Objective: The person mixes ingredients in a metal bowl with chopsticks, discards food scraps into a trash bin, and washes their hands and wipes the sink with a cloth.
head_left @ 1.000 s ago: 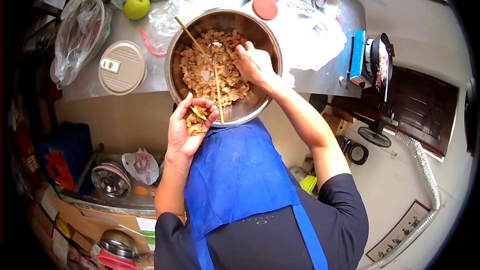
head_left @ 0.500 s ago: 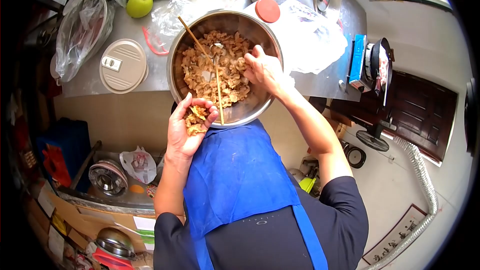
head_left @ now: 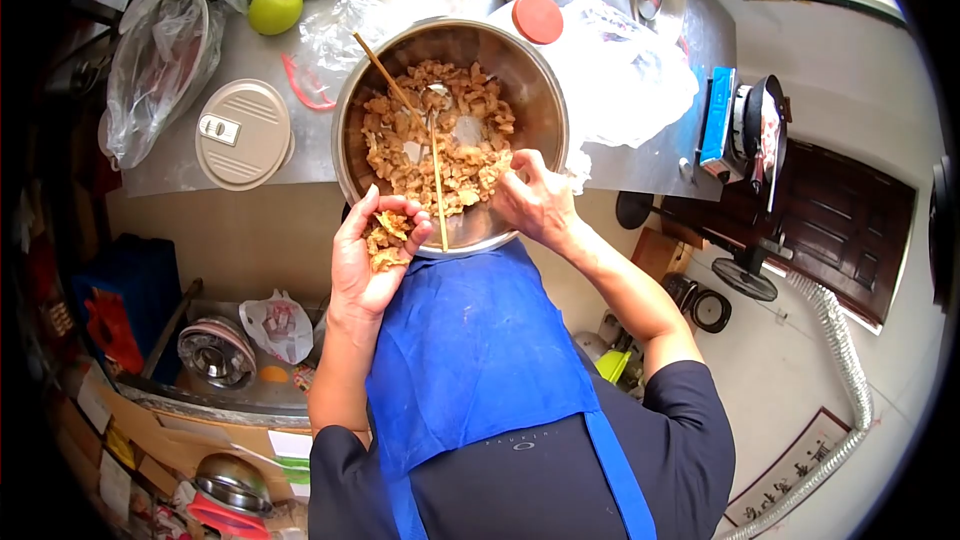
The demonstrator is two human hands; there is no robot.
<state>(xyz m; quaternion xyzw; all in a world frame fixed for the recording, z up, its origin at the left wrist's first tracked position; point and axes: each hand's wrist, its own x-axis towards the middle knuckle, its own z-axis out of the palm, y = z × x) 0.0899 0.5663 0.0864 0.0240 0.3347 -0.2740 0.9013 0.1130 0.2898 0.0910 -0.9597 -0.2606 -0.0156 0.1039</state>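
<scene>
A large steel bowl [head_left: 545, 100] holds brown, crumbly food pieces [head_left: 435, 170]. Two chopsticks [head_left: 437, 175] lie in it, one reaching over the far left rim, one toward the near rim. My left hand [head_left: 367, 255], palm up at the bowl's near left edge, is curled around a clump of food pieces [head_left: 388, 238]. Over the near right part of the bowl, my right hand [head_left: 535, 202] has its fingers pinched together at the edge of the food; what lies between the fingertips is too small to make out.
On the steel table [head_left: 300, 160] are a beige lid [head_left: 243, 135] left of the bowl, a green apple [head_left: 275, 9], plastic bags [head_left: 635, 80], and a red-capped jar [head_left: 537, 18] behind the bowl. A pan on a blue portable stove [head_left: 716, 120] stands at the right.
My right hand has moved from the right side of the food toward the near right rim of the bowl. My left hand has stayed nearly still with its clump.
</scene>
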